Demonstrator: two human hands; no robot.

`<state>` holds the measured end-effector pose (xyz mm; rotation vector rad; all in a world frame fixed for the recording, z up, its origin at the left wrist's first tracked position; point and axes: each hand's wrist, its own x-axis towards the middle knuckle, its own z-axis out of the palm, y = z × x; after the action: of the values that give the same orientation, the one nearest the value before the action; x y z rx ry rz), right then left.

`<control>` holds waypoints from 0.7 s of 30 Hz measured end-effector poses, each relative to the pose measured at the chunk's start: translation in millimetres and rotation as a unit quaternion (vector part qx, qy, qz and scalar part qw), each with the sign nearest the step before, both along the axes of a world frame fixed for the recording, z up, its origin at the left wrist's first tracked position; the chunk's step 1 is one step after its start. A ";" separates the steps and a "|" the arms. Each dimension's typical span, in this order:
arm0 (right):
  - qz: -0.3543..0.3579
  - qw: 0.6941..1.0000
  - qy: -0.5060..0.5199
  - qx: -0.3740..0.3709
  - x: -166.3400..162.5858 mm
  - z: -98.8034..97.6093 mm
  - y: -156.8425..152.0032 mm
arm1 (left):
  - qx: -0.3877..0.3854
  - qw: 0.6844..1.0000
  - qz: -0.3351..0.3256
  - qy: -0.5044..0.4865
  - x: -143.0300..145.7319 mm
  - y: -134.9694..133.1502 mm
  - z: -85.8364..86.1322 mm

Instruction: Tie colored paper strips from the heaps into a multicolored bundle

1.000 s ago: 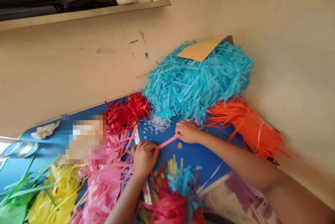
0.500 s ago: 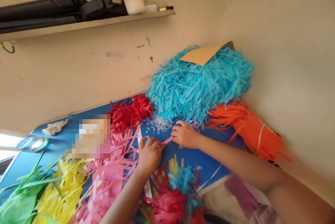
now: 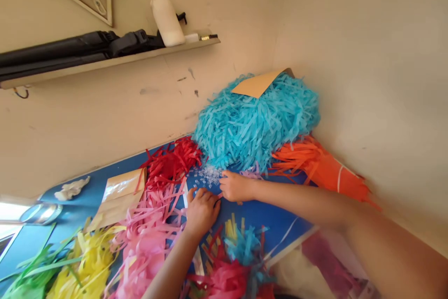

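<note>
My left hand (image 3: 203, 209) and my right hand (image 3: 237, 186) are close together over the blue tabletop (image 3: 266, 212), fingers curled in. Only a short bit of a pink paper strip (image 3: 220, 195) shows between them, each hand gripping an end; the rest is hidden by the fingers. Just beyond the hands lies a scatter of small clear pieces (image 3: 209, 175). Pink paper strips (image 3: 150, 229) spread to the left of my left hand. Below the hands sits a mixed bunch of red, blue and yellow strips (image 3: 233, 261).
A big heap of blue shredded strips (image 3: 255, 121) rests against the wall, a tan sheet (image 3: 257, 85) on it. Red (image 3: 175, 161), orange (image 3: 325, 168), yellow (image 3: 86, 261) and green strips (image 3: 31, 266) lie around. A shelf (image 3: 115, 62) holds a white bottle (image 3: 168, 19).
My hands have drawn closer together, so less of the pink strip shows between them. The camera view has tilted up slightly, bringing more of the shelf bottle into sight.
</note>
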<state>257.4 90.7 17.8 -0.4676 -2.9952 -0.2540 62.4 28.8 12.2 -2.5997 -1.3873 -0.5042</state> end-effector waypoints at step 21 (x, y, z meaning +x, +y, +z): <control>-0.157 0.967 0.173 -0.100 35.7 -36.8 -23.0 | -0.023 0.999 0.025 -0.022 -12.6 -16.2 -16.8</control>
<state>293.1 67.7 -19.0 -0.9057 -2.6042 0.1012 49.8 12.7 -4.7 -2.5978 -1.4900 -0.5309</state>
